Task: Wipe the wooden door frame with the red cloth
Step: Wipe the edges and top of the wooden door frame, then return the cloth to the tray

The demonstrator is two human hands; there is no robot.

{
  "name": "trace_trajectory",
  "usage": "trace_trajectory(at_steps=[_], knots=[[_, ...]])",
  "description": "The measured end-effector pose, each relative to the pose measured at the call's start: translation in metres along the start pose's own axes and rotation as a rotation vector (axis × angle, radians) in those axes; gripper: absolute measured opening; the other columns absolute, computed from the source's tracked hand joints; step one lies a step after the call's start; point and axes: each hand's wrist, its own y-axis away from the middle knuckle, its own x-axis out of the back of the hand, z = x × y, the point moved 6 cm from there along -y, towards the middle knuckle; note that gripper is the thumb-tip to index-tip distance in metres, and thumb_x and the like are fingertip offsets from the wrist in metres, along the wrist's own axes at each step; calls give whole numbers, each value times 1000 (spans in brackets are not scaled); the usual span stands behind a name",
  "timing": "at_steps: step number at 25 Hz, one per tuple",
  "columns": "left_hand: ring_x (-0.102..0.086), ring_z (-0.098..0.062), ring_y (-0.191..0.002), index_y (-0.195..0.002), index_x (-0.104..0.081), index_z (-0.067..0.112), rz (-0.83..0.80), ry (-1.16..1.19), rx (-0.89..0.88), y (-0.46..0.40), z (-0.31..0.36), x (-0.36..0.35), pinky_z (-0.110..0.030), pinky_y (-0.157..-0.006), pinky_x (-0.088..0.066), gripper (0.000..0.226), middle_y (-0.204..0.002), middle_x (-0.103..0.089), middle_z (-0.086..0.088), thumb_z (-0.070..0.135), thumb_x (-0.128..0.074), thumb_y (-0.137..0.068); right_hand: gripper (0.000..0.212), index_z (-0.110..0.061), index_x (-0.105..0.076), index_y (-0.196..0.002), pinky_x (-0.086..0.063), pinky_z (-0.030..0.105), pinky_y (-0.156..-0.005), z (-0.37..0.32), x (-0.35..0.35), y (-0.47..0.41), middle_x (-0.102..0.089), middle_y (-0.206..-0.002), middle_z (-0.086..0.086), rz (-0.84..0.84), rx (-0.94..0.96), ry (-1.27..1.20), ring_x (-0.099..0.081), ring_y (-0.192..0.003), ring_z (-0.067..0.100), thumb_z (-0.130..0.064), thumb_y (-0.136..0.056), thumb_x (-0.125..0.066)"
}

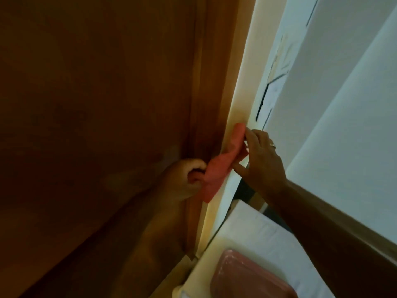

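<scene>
The red cloth (223, 160) lies stretched along the edge of the wooden door frame (214, 82), which runs from the top down the middle of the head view. My left hand (184, 179) grips the cloth's lower end against the frame, fingers curled. My right hand (262, 160) holds the cloth's upper end, fingertips pinching it at the frame's pale outer edge; a ring shows on one finger. The brown wooden door (96, 125) fills the left side.
A white wall (343, 104) stands right of the frame, with dark cracks or lines on it. Below sits a white surface (257, 237) with a pink rounded object (247, 278) on it. My right forearm crosses the lower right.
</scene>
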Motion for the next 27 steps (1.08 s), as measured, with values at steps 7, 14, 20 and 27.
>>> trace_trajectory(at_steps=[7,14,20,27], knots=[[-64,0,-95,-108,-71,19,-390,-183,19,-29,26,-67,-9,-72,-46,36,-101,-68,12,11,-63,-74,55,-14,-62,-126,-51,42,-96,72,-77,101,-58,-135,9,-511,-2,-242,-60,-116,27,-44,-82,-74],[-66,-19,-97,-118,-61,21,-135,224,552,-22,-54,-206,-29,-79,-53,44,-102,-69,-1,31,-69,-76,16,-21,-69,-97,-60,35,-72,218,-96,246,-74,-96,3,-613,-1000,-1112,-72,-86,22,-31,-85,-73],[-67,-30,-97,-111,-68,9,-307,-19,715,16,-166,-376,-45,-83,-54,45,-105,-72,-14,45,-49,-90,51,-20,-64,-120,-60,49,-70,300,-162,418,-69,-118,12,-545,-1655,-1302,-68,-104,33,-26,-73,-81],[-59,-31,-118,-123,-55,22,-655,99,1205,119,-316,-536,-57,-98,-51,40,-130,-61,-12,14,-71,-87,72,-13,-45,-135,-56,50,-89,333,-270,564,-57,-125,9,-476,-1809,-850,-60,-112,30,-9,-74,-82]])
